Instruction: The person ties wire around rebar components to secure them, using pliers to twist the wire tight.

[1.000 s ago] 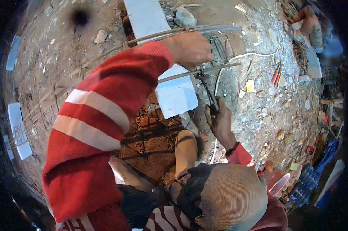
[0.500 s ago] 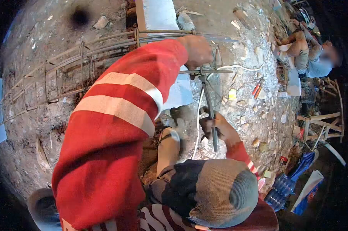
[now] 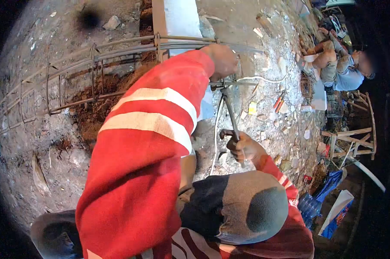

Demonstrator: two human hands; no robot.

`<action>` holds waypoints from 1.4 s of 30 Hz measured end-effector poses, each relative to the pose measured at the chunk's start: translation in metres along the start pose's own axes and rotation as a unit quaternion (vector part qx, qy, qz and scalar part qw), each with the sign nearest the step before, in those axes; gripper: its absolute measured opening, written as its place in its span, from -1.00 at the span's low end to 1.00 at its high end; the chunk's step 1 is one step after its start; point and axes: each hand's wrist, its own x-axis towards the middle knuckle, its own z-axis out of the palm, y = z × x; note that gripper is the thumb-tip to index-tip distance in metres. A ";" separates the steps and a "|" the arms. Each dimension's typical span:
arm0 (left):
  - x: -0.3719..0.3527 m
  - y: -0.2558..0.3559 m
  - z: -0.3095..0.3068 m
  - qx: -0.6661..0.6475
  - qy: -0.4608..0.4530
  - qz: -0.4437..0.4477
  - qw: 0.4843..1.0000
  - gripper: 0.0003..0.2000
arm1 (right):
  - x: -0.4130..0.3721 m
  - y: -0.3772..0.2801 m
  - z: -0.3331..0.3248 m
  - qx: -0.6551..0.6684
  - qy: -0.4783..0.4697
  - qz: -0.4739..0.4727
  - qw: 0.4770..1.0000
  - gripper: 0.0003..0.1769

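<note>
Right-hand fingers (image 3: 234, 146) are wrapped round a tool (image 3: 231, 114), its long axis slanted from them toward rebar (image 3: 249, 83); left-hand fingers' (image 3: 230, 64) grip cannot be told.

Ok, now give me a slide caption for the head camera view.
Left hand at the end of a rebar cage, right hand gripping a long metal tool.

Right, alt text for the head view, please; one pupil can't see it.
A person's right hand holds a metal tool that reaches toward a steel cage; the left hand is at the cage, near the tool's far end. Rubble litters the ground, and another person is at upper right.
</note>
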 end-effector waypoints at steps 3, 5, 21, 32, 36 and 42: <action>0.005 -0.002 0.012 -0.008 0.013 -0.015 1.000 -0.73 | 0.001 -0.011 0.005 -0.300 0.094 -0.069 0.947 -0.42; 0.006 0.002 0.014 -0.008 0.018 -0.015 1.000 -0.75 | -0.019 -0.039 0.028 -0.532 0.284 -0.088 0.793 -0.66; -0.004 -0.006 0.005 -0.020 0.044 0.029 0.998 -0.83 | 0.004 -0.005 0.003 0.152 -0.061 0.120 0.979 -0.52; -0.002 -0.004 0.000 -0.036 -0.010 0.004 0.999 -0.82 | -0.014 -0.034 0.023 -0.481 0.310 -0.187 0.798 -0.63; -0.016 -0.013 -0.015 -0.140 0.107 0.048 0.983 -0.68 | -0.064 -0.057 0.035 -0.217 -0.305 -0.054 0.926 -0.63; -0.064 0.074 -0.026 -0.406 0.301 -0.267 0.820 -0.70 | -0.047 -0.032 0.076 -0.382 -0.198 -0.071 0.900 -0.64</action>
